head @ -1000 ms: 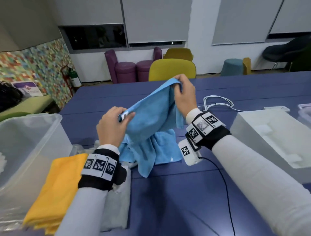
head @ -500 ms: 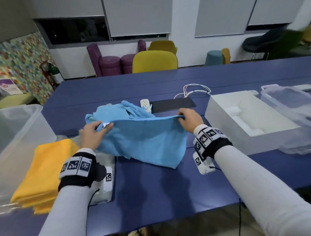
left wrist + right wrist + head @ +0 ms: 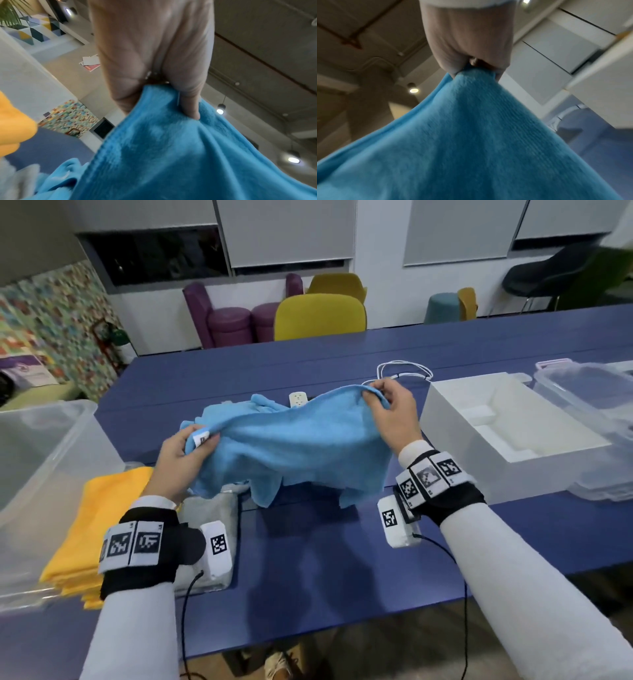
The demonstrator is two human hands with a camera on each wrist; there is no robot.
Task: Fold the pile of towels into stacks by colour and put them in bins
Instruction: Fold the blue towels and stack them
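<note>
A light blue towel [image 3: 294,446] hangs spread above the blue table [image 3: 342,559], held by its two upper corners. My left hand [image 3: 185,457] pinches the left corner, where a white label shows. My right hand [image 3: 394,412] pinches the right corner a little higher. The wrist views show the same blue towel [image 3: 171,155] [image 3: 462,148] gripped between thumb and fingers. More crumpled blue towels [image 3: 239,409] lie behind it. Folded yellow towels [image 3: 92,529] are stacked at the left, beside folded grey towels [image 3: 212,508]. A clear bin [image 3: 41,474] stands at the far left.
A white box [image 3: 507,422] with a moulded insert sits on the right, with a clear lidded bin [image 3: 589,405] beyond it. A white cable [image 3: 404,369] and a power strip [image 3: 298,398] lie behind the towels. Chairs stand past the table's far edge.
The towel came down from a raised, bunched hold and is stretched wide between my hands. Since half a second ago my right hand has lifted its corner slightly.
</note>
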